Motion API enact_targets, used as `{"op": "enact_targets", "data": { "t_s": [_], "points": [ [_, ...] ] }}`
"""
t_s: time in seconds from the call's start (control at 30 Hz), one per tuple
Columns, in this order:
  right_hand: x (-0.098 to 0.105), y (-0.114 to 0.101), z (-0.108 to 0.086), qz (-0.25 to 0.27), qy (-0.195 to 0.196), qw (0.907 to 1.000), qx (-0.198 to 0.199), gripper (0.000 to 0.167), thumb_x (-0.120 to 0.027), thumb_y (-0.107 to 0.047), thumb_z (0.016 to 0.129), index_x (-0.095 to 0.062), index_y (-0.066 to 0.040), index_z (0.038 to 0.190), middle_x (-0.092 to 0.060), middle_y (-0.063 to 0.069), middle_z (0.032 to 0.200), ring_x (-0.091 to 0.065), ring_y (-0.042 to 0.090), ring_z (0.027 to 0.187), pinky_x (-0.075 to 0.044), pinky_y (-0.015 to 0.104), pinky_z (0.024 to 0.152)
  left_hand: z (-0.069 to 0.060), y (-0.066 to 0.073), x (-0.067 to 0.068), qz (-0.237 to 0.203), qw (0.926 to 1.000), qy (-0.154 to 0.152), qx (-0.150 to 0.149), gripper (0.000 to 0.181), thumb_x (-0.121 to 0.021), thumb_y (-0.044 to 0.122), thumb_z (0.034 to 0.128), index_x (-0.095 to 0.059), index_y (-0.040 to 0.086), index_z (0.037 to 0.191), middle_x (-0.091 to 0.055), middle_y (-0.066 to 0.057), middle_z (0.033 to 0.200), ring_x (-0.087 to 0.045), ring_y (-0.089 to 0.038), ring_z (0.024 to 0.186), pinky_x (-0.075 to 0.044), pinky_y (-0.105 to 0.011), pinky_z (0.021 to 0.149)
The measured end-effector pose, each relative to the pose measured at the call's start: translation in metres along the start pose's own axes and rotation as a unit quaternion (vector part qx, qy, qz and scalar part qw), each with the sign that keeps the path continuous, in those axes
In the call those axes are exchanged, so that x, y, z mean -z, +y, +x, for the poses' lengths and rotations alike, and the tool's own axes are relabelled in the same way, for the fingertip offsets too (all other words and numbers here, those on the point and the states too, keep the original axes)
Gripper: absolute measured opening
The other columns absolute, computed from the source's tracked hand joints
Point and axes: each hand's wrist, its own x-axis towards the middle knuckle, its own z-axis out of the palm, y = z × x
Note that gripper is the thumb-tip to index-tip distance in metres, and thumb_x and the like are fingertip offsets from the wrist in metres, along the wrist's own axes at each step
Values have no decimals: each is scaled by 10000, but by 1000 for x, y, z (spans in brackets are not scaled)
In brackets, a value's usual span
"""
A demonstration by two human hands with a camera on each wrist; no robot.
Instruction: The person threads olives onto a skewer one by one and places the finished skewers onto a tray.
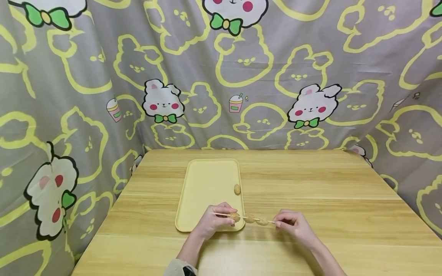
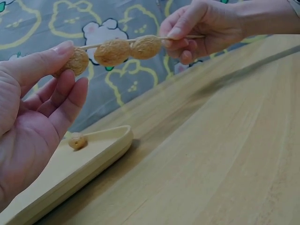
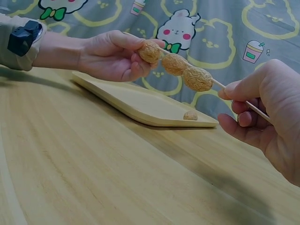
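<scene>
A thin wooden skewer is held roughly level above the table, with three brown, wrinkled balls, like fried meatballs, along it. My left hand pinches the leftmost ball between thumb and fingers. The middle ball and the right ball sit close together, touching or nearly so, with a short gap from the pinched one. My right hand grips the bare right part of the skewer between thumb and fingers. Past the left ball, the skewer's other end sticks out over my left hand.
A pale yellow tray lies on the wooden table, left of the middle, partly under my left hand. One more brown ball rests inside by its right rim. A patterned grey curtain hangs behind and at the sides.
</scene>
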Motion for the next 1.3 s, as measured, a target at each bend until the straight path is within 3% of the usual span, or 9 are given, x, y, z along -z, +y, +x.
{"op": "enact_targets", "data": {
  "t_s": [0.6, 0.93, 1.3],
  "points": [
    [1, 5, -7, -202, -22, 9998, -36, 203, -544, 198, 791, -647, 40, 868, -573, 137, 737, -555, 120, 656, -473, 241, 502, 1, -8, -7, 119, 9995, 153, 263, 360, -675, -100, 720, -538, -243, 1021, -613, 6, 919, -552, -92, 826, -499, -171, 714],
    [2, 0, -15, -610, 31, 9946, -842, 128, -612, 70, 825, -660, -36, 879, -589, 46, 783, -515, 58, 725, -475, 228, 575, 2, -14, -10, 241, 9987, 165, 406, 359, -671, -94, 745, -531, -240, 1041, -624, 43, 935, -582, -56, 793, -509, -156, 690],
    [-3, -2, -10, -547, 351, 9945, -818, 82, -610, 69, 829, -650, -1, 844, -579, 44, 736, -498, 57, 653, -435, 241, 499, 4, -12, -12, -155, 9973, 307, 655, 424, -662, -63, 775, -477, -263, 1099, -624, 40, 933, -613, -74, 758, -539, -200, 690]
  ]
}}
